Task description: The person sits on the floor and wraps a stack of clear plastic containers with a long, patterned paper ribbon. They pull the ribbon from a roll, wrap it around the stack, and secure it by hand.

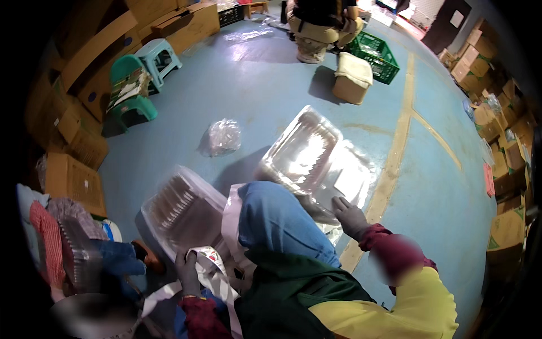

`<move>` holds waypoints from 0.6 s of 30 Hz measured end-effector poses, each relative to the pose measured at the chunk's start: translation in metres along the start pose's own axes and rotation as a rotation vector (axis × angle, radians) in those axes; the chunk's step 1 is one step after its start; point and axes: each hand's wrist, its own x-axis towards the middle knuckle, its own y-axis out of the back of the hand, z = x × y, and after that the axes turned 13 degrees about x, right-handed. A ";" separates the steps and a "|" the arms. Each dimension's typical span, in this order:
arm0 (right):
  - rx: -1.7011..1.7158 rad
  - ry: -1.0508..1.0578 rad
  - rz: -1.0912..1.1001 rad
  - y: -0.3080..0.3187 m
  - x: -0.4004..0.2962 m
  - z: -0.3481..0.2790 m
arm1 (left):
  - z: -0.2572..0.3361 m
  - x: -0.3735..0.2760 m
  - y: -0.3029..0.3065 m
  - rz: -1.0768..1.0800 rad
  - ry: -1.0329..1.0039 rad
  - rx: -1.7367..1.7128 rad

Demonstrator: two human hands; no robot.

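Note:
My left hand [187, 273], in a grey glove, grips a white printed label strip [211, 265] that loops and trails around it. With grey-gloved fingers stretched out, my right hand [349, 218] lies at the near edge of a clear plastic lid [328, 193]; firm contact is hard to judge. The lid belongs to a stack of clear hinged plastic containers [296, 152] standing beyond my knee. Glare covers a white patch, perhaps a label, on that lid. Left of my knee, a second nested stack of clear containers [182, 212] sits on the floor.
At lower left a person in a red checked sleeve [46, 241] sits beside clear containers. Stools [159, 59] and cardboard boxes [76, 182] line the left. A crumpled plastic bag [224, 137] lies ahead. Farther off are a padded box seat [353, 80], a green crate [387, 63] and another person [315, 31].

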 end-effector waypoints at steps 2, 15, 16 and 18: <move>0.064 -0.079 -0.048 -0.003 0.010 0.017 | 0.013 -0.004 -0.010 -0.019 0.037 -0.079; 1.590 0.334 -0.192 0.111 0.120 -0.243 | 0.035 -0.012 0.013 -0.062 0.107 -0.535; 1.616 0.365 -0.338 0.094 0.130 -0.266 | 0.039 -0.013 0.011 -0.040 0.174 -0.597; 1.726 0.297 -0.697 0.058 0.145 -0.297 | 0.031 -0.015 0.017 -0.021 0.179 -0.644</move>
